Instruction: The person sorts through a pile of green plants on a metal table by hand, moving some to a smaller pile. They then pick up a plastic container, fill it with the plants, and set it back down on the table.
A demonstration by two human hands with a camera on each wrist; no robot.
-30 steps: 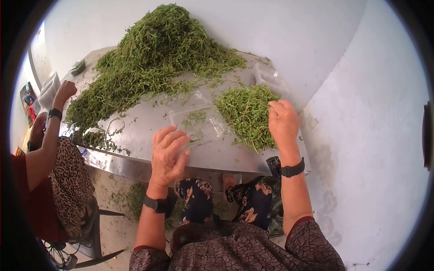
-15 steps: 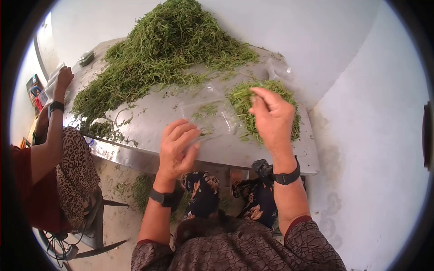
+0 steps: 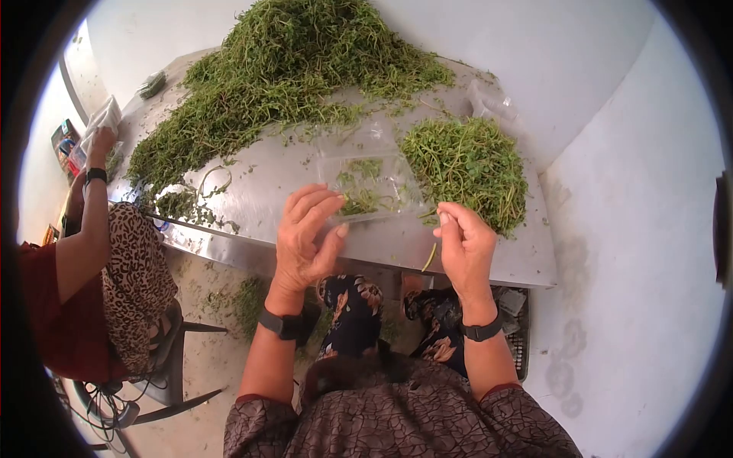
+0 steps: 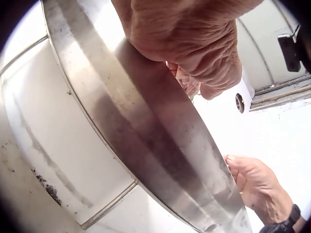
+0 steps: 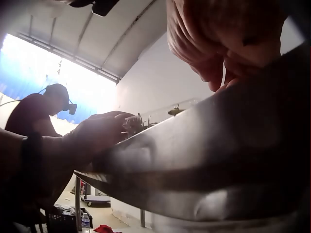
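Observation:
My left hand (image 3: 307, 237) is near the front edge of a clear plastic tray (image 3: 412, 200) with some green stems in it. Its fingers are loosely bent, with the thumb apart from them. My right hand (image 3: 467, 248) is at the tray's right front corner, thumb and index fingertip together on a green stem (image 3: 430, 257) that shows beside the thumb; the fingers hide part of it. Right behind this hand lies a smaller heap of leafy green stems (image 3: 469, 172). In the right wrist view, stems (image 5: 141, 124) stand up beside the left fingertips.
A large mound of greens (image 3: 290, 69) covers the back of the metal table (image 3: 252, 191). Clear plastic trays (image 3: 492, 103) stand at the right back. A second person (image 3: 72, 282) sits at the left with a hand by other trays (image 3: 107, 114). A wall closes off the right side.
My right hand has moved from the small heap down and left to the tray's corner. The left hand stays by the tray. The other person's hand has lowered toward the trays.

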